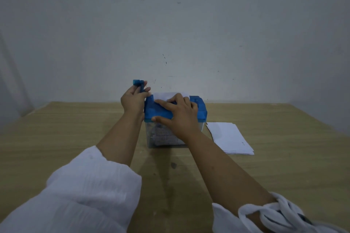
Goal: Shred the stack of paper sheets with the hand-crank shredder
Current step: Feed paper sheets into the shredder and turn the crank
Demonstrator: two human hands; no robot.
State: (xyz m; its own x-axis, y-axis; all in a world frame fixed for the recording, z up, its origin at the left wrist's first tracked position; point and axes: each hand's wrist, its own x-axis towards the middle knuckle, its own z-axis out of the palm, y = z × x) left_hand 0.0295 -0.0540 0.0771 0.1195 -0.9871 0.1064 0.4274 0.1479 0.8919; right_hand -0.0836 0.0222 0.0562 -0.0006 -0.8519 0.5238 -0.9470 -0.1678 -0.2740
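Feeding step in hand: left hand [132, 100] grips the crank handle [139, 83] at the shredder's [199, 108] 9 o'clock, right hand [180, 115] presses flat-fingered on its lid beside the half-fed sheet [166, 95], the stack [230, 137] lies on the counter [75, 128] at 3 o'clock, and the next move likely calls for steady cranking.

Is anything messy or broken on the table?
Nothing looks broken or spilled. The shreds sit inside the clear bin of the shredder. Only small oddities: the paper stack right of it is slightly fanned, its edges not lined up, and a dark spot marks the table in front of the shredder.
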